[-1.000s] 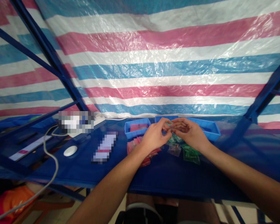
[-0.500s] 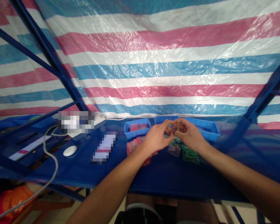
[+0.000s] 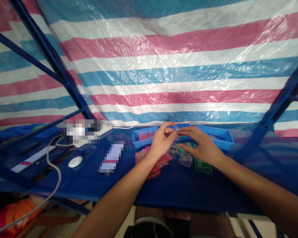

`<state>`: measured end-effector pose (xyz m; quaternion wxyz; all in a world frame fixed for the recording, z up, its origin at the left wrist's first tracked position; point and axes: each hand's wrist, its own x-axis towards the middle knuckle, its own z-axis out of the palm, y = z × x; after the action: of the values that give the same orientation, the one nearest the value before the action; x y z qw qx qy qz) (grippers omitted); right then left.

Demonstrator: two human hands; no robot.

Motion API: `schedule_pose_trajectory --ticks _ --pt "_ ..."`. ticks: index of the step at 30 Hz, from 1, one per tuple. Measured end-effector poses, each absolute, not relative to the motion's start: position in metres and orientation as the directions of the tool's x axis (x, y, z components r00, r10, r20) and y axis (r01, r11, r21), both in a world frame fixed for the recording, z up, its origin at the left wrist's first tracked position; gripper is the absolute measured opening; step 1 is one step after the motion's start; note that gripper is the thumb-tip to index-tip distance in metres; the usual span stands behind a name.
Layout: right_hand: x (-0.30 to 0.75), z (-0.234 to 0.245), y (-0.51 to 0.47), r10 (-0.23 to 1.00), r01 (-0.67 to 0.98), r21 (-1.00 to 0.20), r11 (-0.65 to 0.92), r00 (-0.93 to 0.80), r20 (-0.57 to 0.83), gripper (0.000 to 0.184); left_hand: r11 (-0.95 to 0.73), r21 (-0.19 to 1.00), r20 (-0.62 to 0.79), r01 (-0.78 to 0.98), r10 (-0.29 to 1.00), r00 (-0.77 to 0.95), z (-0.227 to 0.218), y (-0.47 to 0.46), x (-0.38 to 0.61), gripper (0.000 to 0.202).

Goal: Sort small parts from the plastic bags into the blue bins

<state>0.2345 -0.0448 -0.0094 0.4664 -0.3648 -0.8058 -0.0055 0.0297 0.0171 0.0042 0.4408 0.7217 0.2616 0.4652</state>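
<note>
My left hand (image 3: 163, 140) is closed in a pinch above the middle of the table. Between its thumb and fingers is a small clear plastic bag (image 3: 178, 129), mostly hidden by the fingers. My right hand (image 3: 201, 145) has its thumb spread well away from its fingers, whose tips reach the bag's right side. Below the hands lie small clear bags (image 3: 185, 160) with tiny gold-coloured pieces. Green bags (image 3: 203, 166) lie under and beside my right hand. A pile of pink-red bags (image 3: 152, 167) is under my left wrist.
Behind the hands stand a left blue bin (image 3: 138, 144) with pink-red contents, a middle blue bin (image 3: 185, 126) and a right blue bin (image 3: 224, 144). Leftward are a blurred-out phone-like slab (image 3: 113, 157), a white oval object (image 3: 75, 161), and a cable (image 3: 59, 175). Blue frame posts (image 3: 275, 112) flank the table.
Both hands have shifted a little left. My right thumb has opened away from its fingers, while my left hand stays pinched. More of the pink-red and clear bags shows.
</note>
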Motion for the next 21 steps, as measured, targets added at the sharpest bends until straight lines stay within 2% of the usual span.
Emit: schedule_pose_trajectory --ticks 3,5,8,11,15,18,21 --pt "0.236 -0.014 -0.041 0.593 0.592 -0.365 0.719 -0.248 0.766 0.021 -0.366 0.929 0.348 -0.060 0.805 0.481 0.003 0.020 0.031 0.040" --pt "0.237 -0.016 -0.040 0.643 0.584 -0.440 0.682 -0.192 0.741 0.017 -0.355 0.933 0.330 -0.050 0.794 0.511 0.005 0.019 0.032 0.038" --pt "0.238 -0.019 -0.038 0.768 0.501 -0.649 0.573 -0.050 0.639 0.020 -0.410 0.912 0.356 -0.019 0.768 0.533 0.007 0.016 0.033 0.043" --pt "0.235 -0.020 -0.035 0.851 0.274 -0.829 0.488 0.062 0.522 0.027 -0.497 0.864 0.395 0.074 0.762 0.513 0.006 0.013 0.032 0.043" --pt "0.233 -0.016 -0.034 0.902 0.041 -0.905 0.422 0.082 0.424 0.033 -0.676 0.713 0.529 0.187 0.693 0.489 0.003 0.011 0.030 0.041" --pt "0.232 -0.013 -0.036 0.945 -0.099 -0.941 0.323 0.078 0.316 0.029 -0.829 0.533 0.643 0.172 0.529 0.554 0.004 0.009 0.029 0.055" --pt "0.232 -0.014 -0.038 0.985 -0.251 -0.953 0.168 0.018 0.169 0.028 -0.927 0.329 0.700 0.181 0.368 0.612 0.005 0.008 0.027 0.044"
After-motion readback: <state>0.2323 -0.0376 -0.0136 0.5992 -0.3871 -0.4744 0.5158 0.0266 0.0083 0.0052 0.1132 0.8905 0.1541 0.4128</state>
